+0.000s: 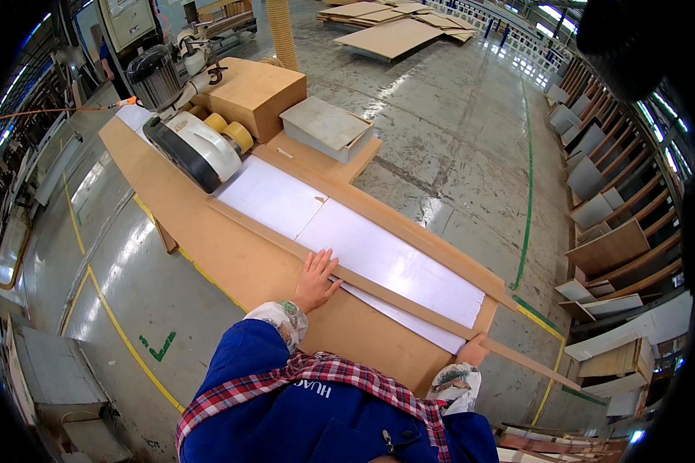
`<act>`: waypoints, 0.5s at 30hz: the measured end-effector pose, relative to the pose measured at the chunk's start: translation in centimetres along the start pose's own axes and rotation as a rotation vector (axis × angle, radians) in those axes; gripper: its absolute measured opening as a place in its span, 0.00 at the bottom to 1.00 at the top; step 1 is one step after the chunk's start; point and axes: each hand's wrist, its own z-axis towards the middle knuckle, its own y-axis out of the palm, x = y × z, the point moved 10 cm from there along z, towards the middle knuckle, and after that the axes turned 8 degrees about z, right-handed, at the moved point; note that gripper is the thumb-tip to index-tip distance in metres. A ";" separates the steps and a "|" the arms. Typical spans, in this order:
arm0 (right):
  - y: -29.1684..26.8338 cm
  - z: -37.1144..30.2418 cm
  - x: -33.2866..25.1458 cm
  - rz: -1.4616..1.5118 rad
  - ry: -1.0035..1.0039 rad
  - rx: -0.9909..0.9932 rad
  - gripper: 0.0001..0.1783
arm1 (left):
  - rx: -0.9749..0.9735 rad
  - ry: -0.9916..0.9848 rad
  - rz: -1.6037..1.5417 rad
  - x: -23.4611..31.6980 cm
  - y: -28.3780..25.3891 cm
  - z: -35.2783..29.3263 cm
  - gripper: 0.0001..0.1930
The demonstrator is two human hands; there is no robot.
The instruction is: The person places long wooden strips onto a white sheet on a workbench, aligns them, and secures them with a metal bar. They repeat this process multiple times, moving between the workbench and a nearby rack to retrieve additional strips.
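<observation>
Nearest me are blue jacket sleeves and a red plaid collar (pixel 316 369), then my two bare hands on the work. My left hand (pixel 316 279) lies flat and spread, fingers open, pressing on a long thin brown wooden strip (pixel 409 297) without closing round it. My right hand (pixel 472 351) sits at the near end of that same strip, fingers curled at its edge; whether they fully clasp it I cannot tell. The strip runs diagonally across a white laminated panel (pixel 378 251), which rests on a wide brown fibreboard bench top (pixel 232 247).

Farther left along the bench stands a white and black power feeder with yellow rollers (pixel 197 143), and just beyond it a plain brown cardboard-coloured box (pixel 251 92) beside a shallow grey tray (pixel 328 127).

On the grey concrete floor (pixel 455 139), a green tick mark (pixel 158 347) is painted near left, with yellow lines (pixel 108 309) beside it and a green line (pixel 527 193) on the right. Racks of cut boards (pixel 610 216) fill the right side, and flat brown sheets (pixel 398 31) lie stacked far off.
</observation>
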 end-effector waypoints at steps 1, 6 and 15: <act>-0.2 -0.2 -0.1 -0.014 0.012 -0.003 0.40 | -0.005 -0.001 0.004 0.1 0.0 0.1 0.27; -0.2 0.4 0.8 0.024 0.008 0.015 0.43 | -0.003 0.006 -0.002 0.3 0.2 0.3 0.27; 0.1 0.6 0.5 0.052 -0.042 0.003 0.44 | -0.011 -0.006 -0.007 0.0 0.5 0.1 0.27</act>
